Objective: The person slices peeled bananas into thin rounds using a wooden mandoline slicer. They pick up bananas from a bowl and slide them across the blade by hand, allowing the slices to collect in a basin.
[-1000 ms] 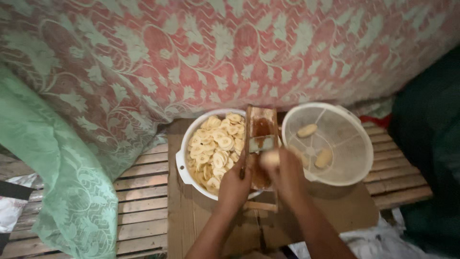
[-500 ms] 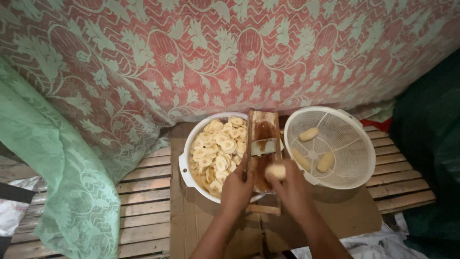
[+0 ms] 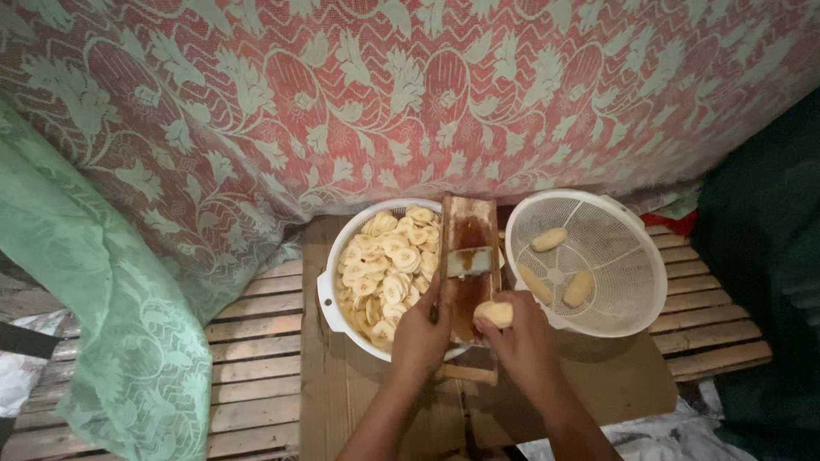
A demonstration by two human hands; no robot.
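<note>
- Right hand [image 3: 527, 346]: fingers closed around a peeled pale fruit piece [image 3: 494, 313], pressed on the lower part of the wooden slicer board [image 3: 468, 282], just below its blade.
- Left hand [image 3: 420, 335]: fingers clasped narrowly on the board's left edge, steadying it.
- Slicer board: laid across the right rim of a white bowl [image 3: 328, 294] full of pale round slices [image 3: 386, 269].
- White mesh basket [image 3: 628, 256]: just right of the board, holding three whole peeled fruits [image 3: 547, 239].
- Slatted bench [image 3: 248, 367]: carries everything, with cardboard [image 3: 342, 401] underneath, near its rear edge.
</note>
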